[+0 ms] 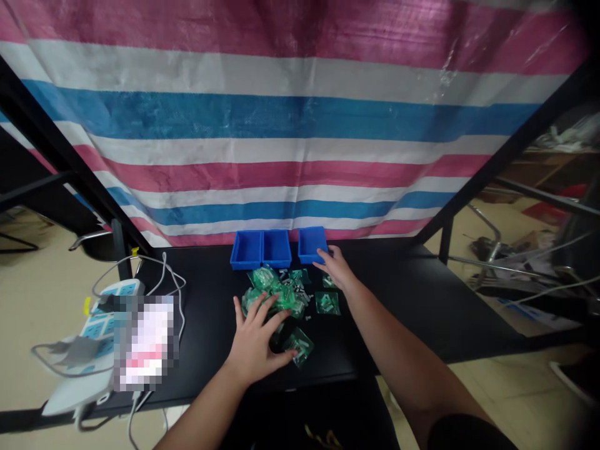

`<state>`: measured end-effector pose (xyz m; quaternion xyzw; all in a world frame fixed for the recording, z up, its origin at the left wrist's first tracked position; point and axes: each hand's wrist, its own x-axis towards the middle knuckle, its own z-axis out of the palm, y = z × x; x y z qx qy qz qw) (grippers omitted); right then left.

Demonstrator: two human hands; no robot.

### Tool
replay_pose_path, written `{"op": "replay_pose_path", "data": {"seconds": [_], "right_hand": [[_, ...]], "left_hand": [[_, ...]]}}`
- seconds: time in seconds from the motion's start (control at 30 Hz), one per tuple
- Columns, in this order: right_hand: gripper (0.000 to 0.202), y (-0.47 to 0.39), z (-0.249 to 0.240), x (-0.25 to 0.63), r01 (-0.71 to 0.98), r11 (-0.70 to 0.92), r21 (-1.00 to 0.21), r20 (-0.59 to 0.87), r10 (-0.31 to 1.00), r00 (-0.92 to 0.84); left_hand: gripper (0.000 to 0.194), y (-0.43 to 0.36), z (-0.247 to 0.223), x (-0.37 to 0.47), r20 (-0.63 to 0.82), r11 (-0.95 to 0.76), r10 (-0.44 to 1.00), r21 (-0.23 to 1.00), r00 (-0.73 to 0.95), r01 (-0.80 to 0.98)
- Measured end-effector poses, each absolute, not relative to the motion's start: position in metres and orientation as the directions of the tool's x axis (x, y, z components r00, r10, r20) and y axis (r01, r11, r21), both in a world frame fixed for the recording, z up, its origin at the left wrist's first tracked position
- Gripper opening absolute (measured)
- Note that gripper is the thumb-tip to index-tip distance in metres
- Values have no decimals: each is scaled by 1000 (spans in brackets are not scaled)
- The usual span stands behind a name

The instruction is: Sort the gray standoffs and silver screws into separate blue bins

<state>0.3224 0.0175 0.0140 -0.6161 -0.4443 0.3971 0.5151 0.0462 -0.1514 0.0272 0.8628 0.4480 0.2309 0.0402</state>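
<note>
Three blue bins stand at the table's back edge: a left bin (pixel 247 249) and a middle bin (pixel 276 248) side by side, and a right bin (pixel 312 242) a little apart. In front of them lies a pile of green-tinted plastic bags (pixel 281 296) with small pale parts, some loose. My left hand (pixel 255 342) is spread over the near side of the pile, its thumb by a separate bag (pixel 299 345). My right hand (pixel 335 267) has its fingers apart at the right bin's near right corner. Another bag (pixel 327 303) lies below it.
The black table (pixel 398 294) extends to the right. A white power strip (pixel 100 331) with cables and a pixelated object lie on the left. A striped sheet (pixel 290 150) hangs behind the table, between black frame bars.
</note>
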Motion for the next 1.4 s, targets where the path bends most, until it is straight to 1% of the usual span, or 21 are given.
{"op": "replay_pose_path", "data": {"seconds": [0.13, 0.23, 0.47, 0.57, 0.67, 0.77, 0.8, 0.87, 0.93, 0.97, 1.03, 1.13, 1.23, 1.4], "right_hand": [[50, 21, 6, 323, 370, -57, -927, 55, 956, 287], [53, 24, 4, 327, 495, -41, -868, 104, 959, 263], [39, 32, 6, 331, 663, 62, -746, 174, 979, 104], [38, 26, 10, 333, 718, 70, -692, 209, 972, 107], [38, 6, 15, 340, 759, 60, -649, 251, 958, 138], [40, -27, 18, 350, 779, 84, -622, 273, 955, 115], [44, -39, 18, 353, 784, 113, -610, 279, 957, 79], [60, -63, 15, 357, 799, 211, -563, 273, 960, -61], [74, -85, 9, 360, 805, 288, -519, 191, 957, -219], [75, -94, 7, 360, 812, 314, -492, 163, 949, -268], [67, -107, 2, 358, 833, 336, -439, 159, 942, -296], [51, -116, -1, 353, 854, 334, -399, 231, 938, -259], [44, -116, 1, 351, 839, 352, -415, 312, 921, -232], [37, -114, 3, 351, 828, 340, -447, 415, 898, -145]], "left_hand": [[64, -152, 28, 47, 359, -589, 796, 272, 487, 761], [62, -152, 29, 48, 359, -587, 798, 277, 485, 761], [58, -153, 27, 50, 368, -582, 800, 286, 474, 761], [57, -154, 27, 50, 383, -575, 804, 300, 456, 761], [52, -149, 31, 44, 421, -526, 825, 330, 376, 784], [42, -127, 37, 26, 475, -406, 858, 391, 196, 826], [40, -115, 39, 18, 481, -371, 864, 409, 149, 834], [41, -88, 44, 3, 493, -359, 862, 426, 120, 830], [42, -63, 47, -6, 492, -404, 854, 418, 171, 814], [42, -53, 49, -8, 475, -415, 858, 416, 196, 809], [43, -40, 52, -6, 405, -426, 877, 399, 261, 812], [40, -37, 55, 7, 322, -402, 900, 353, 294, 845], [39, -43, 56, 19, 331, -384, 903, 329, 275, 863], [37, -62, 51, 21, 397, -358, 893, 337, 213, 871]]}}
